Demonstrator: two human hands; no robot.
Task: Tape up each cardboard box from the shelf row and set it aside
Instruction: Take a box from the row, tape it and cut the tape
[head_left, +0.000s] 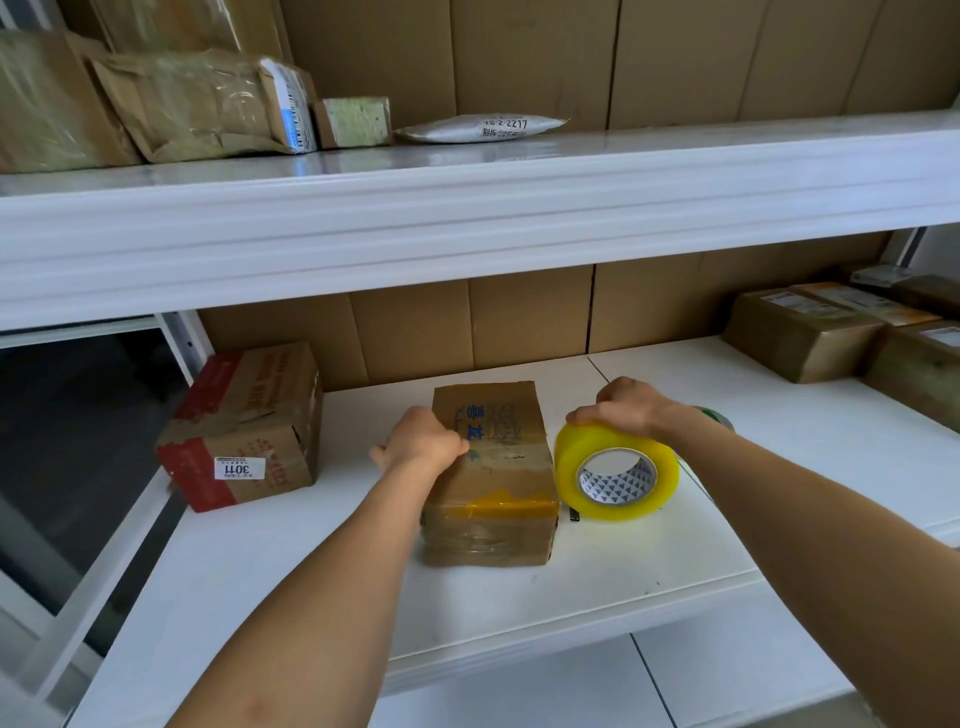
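Observation:
A small brown cardboard box (493, 473) with blue print and a yellowish tape strip near its front edge lies on the white shelf (311, 561). My left hand (423, 441) grips its left side, thumb on the top face. Just right of the box stands a big roll of yellow-clear packing tape (618, 470) on its edge. My right hand (626, 408) holds the roll from above, fingers curled over its rim.
A red-and-brown box (244, 426) labelled 3011 sits at the left. Several taped boxes (831, 332) crowd the right end of the shelf. The upper shelf (467, 208) carries parcels and a white mailer (480, 128). Cardboard sheets line the back.

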